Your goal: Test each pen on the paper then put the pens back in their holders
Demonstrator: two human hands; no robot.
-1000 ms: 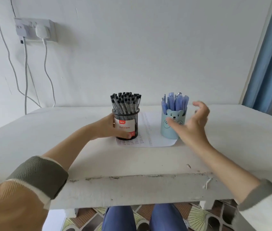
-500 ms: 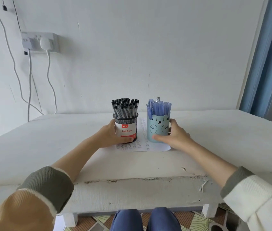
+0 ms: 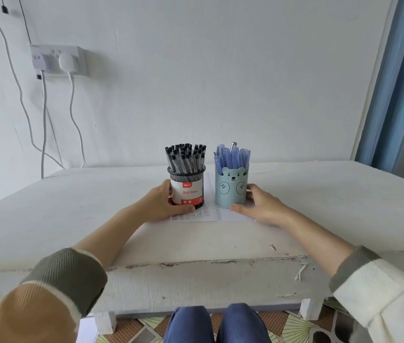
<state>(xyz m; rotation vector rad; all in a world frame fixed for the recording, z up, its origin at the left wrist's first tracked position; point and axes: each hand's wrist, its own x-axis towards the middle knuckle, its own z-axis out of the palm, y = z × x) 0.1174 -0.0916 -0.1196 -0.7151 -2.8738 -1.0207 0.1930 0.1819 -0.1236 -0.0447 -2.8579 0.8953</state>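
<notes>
Gripping the black mesh holder (image 3: 188,194) in the left hand (image 3: 162,205) and the blue bear holder (image 3: 230,191) in the right hand (image 3: 261,206), both upright on the paper (image 3: 208,216) mid-worktop (image 3: 72,206). Seemingly setup, nothing tested yet; calls next for freeing one hand to draw one of the pens (image 3: 185,157).

Each hand (image 3: 158,204) (image 3: 265,206) grips one pen holder (image 3: 188,191) (image 3: 230,191).

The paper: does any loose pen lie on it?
No, the paper bears only the black holder and the blue holder, with all pens standing inside them.
</notes>
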